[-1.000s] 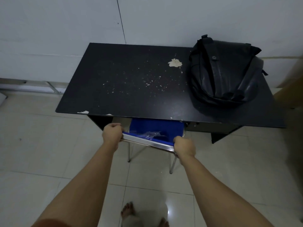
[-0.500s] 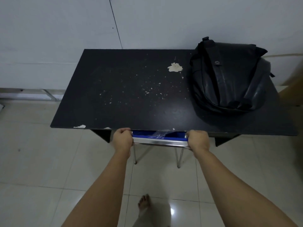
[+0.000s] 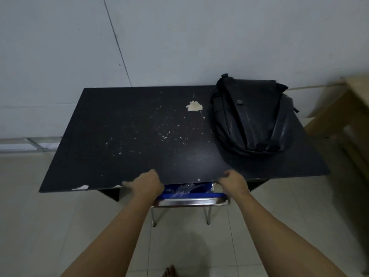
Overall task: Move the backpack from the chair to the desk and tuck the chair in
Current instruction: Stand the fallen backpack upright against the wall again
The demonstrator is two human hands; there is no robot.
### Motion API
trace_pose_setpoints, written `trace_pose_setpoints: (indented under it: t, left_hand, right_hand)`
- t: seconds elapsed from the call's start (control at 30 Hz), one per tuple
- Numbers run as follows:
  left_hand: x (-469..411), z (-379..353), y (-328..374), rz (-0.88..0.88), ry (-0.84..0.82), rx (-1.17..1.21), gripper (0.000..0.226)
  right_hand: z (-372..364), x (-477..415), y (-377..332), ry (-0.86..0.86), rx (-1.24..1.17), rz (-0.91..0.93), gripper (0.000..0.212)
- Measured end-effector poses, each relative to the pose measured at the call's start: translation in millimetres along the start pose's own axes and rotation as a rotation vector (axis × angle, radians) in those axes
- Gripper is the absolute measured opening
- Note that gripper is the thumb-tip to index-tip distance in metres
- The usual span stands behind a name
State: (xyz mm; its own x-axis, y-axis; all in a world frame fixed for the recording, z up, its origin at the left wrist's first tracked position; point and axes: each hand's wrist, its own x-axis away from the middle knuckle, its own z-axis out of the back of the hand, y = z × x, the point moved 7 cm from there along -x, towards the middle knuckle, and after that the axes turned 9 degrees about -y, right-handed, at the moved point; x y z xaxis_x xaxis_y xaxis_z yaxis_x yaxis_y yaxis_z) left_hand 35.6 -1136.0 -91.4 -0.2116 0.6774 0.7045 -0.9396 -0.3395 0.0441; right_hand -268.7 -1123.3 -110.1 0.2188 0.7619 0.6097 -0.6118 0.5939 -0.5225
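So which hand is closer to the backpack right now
Right. The right hand is at the desk's front edge, below the backpack; the left hand is at that edge too, farther left.

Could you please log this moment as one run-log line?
black leather backpack: on black desk, right rear | blue metal-framed chair: mostly under desk | left hand: open, at desk edge | right hand: open, off chair

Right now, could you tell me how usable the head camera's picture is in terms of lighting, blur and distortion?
Head view: dim and bluish overall; the black backpack shows little detail against the dark desk. The left hand is smeared by motion blur at the fingers, while the right hand is sharper. Wide-angle distortion bends the wall seam and the desk's edges.
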Motion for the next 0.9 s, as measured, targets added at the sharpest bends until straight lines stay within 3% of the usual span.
trace_pose_setpoints:
  t: [0.1,0.27,0.47,0.63,0.9]
  left_hand:
    - [7.3,21.7,67.7,-0.276,-0.037,0.014,0.054]
    - [13.4,45.5,189.2,-0.603,-0.004,-0.122,0.078]
    - [-17.2,46.2,303.7,-0.655,-0.008,-0.18,0.098]
    - [-61.5,31.9,351.2,-0.621,-0.015,-0.18,0.103]
    - [-94.3,44.6,353.5,-0.719,0.213,-0.122,0.091]
  right_hand:
    - [42.4,-11.5,-5.2,0.099,0.107,0.015,0.069]
    - [121.5,-48.0,-1.2,0.2,0.406,0.087,0.091]
    - [184.1,-114.0,38.4,0.089,0.648,0.159,0.114]
    - [211.7,-160.8,59.3,0.078,0.85,0.308,0.106]
    - [245.5,-188.2,51.0,-0.048,0.718,0.606,0.077]
